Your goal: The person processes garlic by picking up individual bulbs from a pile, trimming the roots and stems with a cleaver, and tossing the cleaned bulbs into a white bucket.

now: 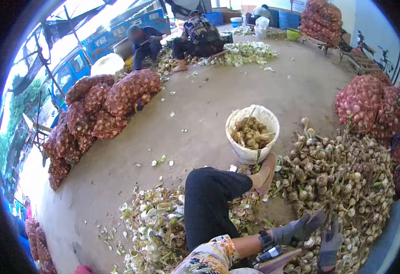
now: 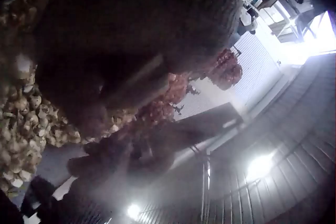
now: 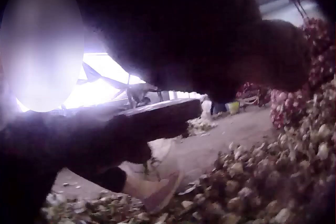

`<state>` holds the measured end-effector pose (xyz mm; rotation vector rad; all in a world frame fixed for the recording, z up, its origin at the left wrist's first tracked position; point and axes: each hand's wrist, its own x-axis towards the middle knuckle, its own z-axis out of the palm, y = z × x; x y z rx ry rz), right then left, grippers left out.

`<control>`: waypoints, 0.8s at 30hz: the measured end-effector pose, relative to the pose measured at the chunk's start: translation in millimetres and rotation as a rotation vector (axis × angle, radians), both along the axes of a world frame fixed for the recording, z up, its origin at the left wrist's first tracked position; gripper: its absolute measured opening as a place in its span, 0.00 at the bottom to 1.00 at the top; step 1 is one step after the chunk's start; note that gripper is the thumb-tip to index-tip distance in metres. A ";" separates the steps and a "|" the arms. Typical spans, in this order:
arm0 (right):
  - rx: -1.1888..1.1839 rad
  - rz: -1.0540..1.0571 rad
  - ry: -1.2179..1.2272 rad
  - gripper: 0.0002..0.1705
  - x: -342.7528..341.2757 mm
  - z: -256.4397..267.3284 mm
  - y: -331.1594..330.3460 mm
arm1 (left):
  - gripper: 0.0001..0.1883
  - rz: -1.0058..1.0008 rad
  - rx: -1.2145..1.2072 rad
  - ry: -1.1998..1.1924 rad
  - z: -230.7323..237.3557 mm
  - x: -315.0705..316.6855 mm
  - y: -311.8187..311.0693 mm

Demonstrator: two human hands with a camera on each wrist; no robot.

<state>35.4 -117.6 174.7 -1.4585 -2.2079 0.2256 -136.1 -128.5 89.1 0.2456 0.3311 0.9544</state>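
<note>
Clock read from the centre of the head view.

Left hand (image 1: 296, 230): gloved, 4 o'clock, at the heap; cannot tell whether fingers are apart or clamped.
Right hand (image 1: 331, 245): gloved, just beside it; finger state likewise cannot be told.
Garlic (image 1: 346, 182): heaped, 3 to 4 o'clock, probably there for reach while seated.
Board (image 1: 280, 262): 5 o'clock, near the wrist; purpose unclear.
Leg (image 1: 209, 196): bent, between Garlic and Peelings (image 1: 154, 237), 7 o'clock, seemingly dividing them.
Bucket (image 1: 243, 154): white, part-filled, 3 o'clock, by the foot (image 1: 266, 173), presumably for easy filling.
Floor (image 1: 200, 114): grey-brown, scrap-strewn.
Sacks (image 1: 131, 91): red mesh, 9 to 10 o'clock; others 2 to 3, likely kept aside for passage.
People (image 1: 197, 34): bent low, 11 to 1 o'clock.
Truck (image 1: 113, 39): blue, 11 o'clock.
Wall (image 1: 382, 27): pale, 2 o'clock.
</note>
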 end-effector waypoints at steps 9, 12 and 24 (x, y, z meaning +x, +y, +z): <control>0.030 -0.147 -0.099 0.31 23.0 -10.4 -15.3 | 0.26 -0.069 0.004 0.107 14.3 -7.4 -13.1; -0.052 0.076 -0.487 0.28 11.5 22.2 -38.7 | 0.26 -0.013 -0.097 -0.031 13.2 -4.7 -3.8; -0.631 -0.239 0.352 0.30 25.5 -1.2 -43.2 | 0.34 -0.088 -0.013 0.070 20.8 -26.5 -9.5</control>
